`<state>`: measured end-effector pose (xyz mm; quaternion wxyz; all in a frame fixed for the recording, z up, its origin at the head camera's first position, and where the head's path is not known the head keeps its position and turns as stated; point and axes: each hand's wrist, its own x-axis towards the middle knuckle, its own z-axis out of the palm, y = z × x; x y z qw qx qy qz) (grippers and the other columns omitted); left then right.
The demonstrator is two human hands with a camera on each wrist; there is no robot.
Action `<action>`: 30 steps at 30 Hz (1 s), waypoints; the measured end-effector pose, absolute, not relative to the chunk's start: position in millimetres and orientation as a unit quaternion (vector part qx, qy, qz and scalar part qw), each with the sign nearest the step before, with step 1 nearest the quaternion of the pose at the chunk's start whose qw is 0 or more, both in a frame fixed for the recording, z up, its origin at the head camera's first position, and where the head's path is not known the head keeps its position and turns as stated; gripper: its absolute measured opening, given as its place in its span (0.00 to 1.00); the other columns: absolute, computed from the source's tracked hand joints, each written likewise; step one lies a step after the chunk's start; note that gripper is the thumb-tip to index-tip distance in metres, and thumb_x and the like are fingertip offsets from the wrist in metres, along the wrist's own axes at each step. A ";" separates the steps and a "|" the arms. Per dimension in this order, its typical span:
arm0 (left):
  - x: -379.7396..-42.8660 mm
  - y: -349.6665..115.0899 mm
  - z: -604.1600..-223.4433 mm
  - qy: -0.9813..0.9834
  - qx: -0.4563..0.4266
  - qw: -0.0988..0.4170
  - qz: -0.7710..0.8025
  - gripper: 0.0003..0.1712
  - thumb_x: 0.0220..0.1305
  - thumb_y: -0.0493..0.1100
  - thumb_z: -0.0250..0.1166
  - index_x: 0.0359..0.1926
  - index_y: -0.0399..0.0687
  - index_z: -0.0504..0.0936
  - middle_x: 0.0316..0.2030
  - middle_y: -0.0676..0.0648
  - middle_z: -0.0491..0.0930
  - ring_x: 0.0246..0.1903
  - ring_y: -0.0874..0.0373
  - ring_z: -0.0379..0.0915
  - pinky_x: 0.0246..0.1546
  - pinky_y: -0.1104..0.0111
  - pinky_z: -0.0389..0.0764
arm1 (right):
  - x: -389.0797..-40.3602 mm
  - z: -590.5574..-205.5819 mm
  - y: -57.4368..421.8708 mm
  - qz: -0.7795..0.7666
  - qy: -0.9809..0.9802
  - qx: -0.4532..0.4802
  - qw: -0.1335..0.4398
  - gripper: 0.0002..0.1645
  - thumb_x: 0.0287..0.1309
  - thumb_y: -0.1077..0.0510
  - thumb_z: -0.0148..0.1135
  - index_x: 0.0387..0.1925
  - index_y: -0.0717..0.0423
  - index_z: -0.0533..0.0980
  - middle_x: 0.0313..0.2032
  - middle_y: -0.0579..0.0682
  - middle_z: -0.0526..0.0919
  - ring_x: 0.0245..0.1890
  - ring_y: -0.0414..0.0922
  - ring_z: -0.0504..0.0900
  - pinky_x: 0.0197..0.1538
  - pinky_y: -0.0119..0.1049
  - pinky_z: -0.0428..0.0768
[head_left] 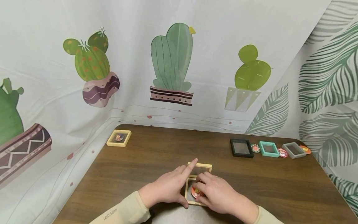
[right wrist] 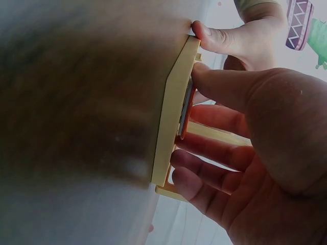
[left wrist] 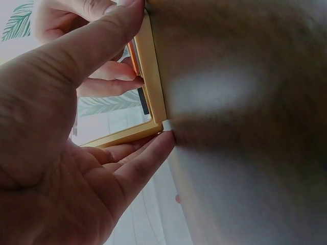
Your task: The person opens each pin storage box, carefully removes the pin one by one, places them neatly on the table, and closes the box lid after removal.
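Note:
A cream-yellow display frame (head_left: 186, 190) with clear film lies opened at the table's near edge, its other half (head_left: 205, 165) propped up behind. My left hand (head_left: 172, 185) holds its left side, thumb at the near corner, fingers by the far corner, index finger stretched out along the raised half. Over the film, my right hand (head_left: 218, 193) pinches a round red disc (head_left: 196, 193) with yellow and white print. In the right wrist view the disc (right wrist: 187, 113) shows edge-on between thumb and fingers, close over the film. The right hand hides part of the frame.
Another cream-yellow frame (head_left: 118, 144) with a round disc inside stands at the far left. Along the back right lie a black frame (head_left: 241, 155), a turquoise frame (head_left: 269, 149) and a grey frame (head_left: 294, 150), with several round discs beside them. Printed curtains (head_left: 212, 62) border the table.

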<state>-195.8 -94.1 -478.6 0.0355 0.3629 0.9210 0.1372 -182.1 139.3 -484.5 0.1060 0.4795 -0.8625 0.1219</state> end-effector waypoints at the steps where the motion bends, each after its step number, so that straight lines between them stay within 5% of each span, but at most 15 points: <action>1: -195.8 -94.2 -478.5 0.921 0.363 0.035 0.137 0.90 0.26 0.73 0.79 0.77 0.61 0.23 0.63 0.42 0.67 0.62 0.51 0.65 0.50 0.62 0.77 | -182.2 -484.5 139.3 0.122 -0.862 0.480 0.106 0.21 0.57 0.42 0.68 0.49 0.45 0.80 0.47 0.40 0.74 0.44 0.37 0.70 0.44 0.33 0.76; 30: -195.5 -94.4 -478.1 0.920 0.366 0.029 0.138 0.90 0.25 0.73 0.79 0.77 0.60 0.24 0.62 0.41 0.68 0.61 0.50 0.65 0.49 0.62 0.77 | -182.2 -482.7 138.5 0.137 -0.855 0.487 0.114 0.16 0.53 0.50 0.70 0.44 0.46 0.80 0.45 0.38 0.74 0.43 0.34 0.70 0.40 0.28 0.75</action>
